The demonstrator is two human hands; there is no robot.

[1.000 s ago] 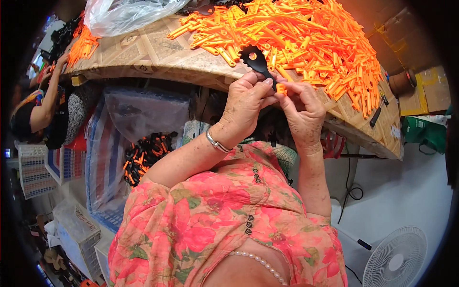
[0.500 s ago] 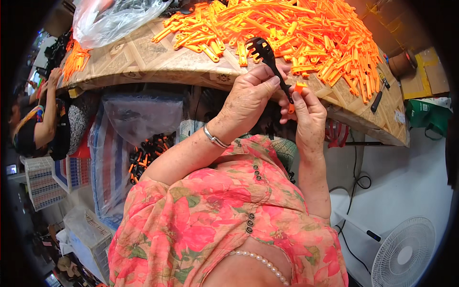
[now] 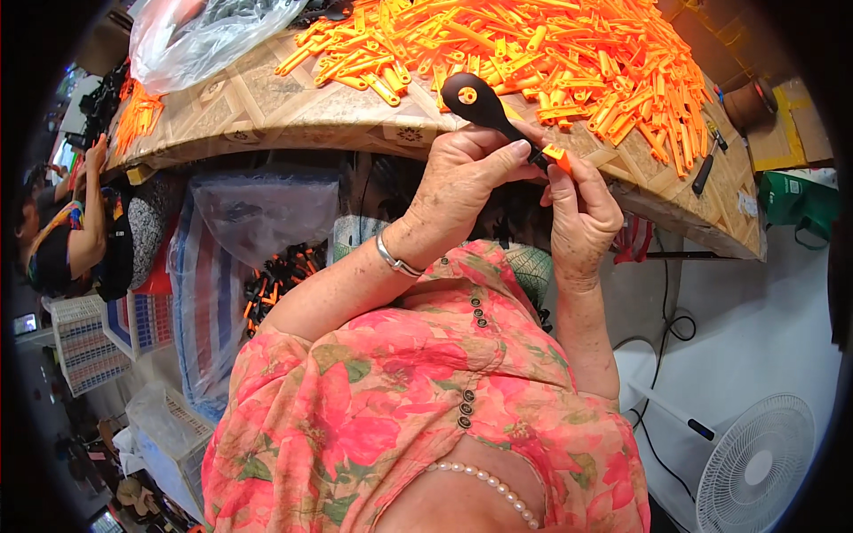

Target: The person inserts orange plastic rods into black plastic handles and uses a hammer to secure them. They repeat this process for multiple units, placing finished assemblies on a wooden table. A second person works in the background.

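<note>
My left hand (image 3: 466, 173) pinches a black pasta server (image 3: 484, 108) by its neck, its rounded back with a hole turned up. My right hand (image 3: 582, 209) is closed on an orange plastic handle (image 3: 557, 157), of which just one end shows between thumb and fingers. The server's narrow end meets the orange handle; whether it sits inside it, I cannot tell. Beyond both hands, a large heap of similar orange handles (image 3: 613, 75) covers the far side of the table (image 3: 293, 111).
A clear plastic bag (image 3: 209, 44) lies at the table's left. A screwdriver-like tool (image 3: 704, 173) rests at its right edge. Below left, a striped sack (image 3: 204, 293) stands by black-and-orange pieces (image 3: 280, 284). A white fan (image 3: 755, 466) stands low right. Another person (image 3: 84, 222) sits far left.
The pasta server has been rolled over, from its pronged side to its rounded back. The orange handle in my right hand has turned and now lies against the server's end.
</note>
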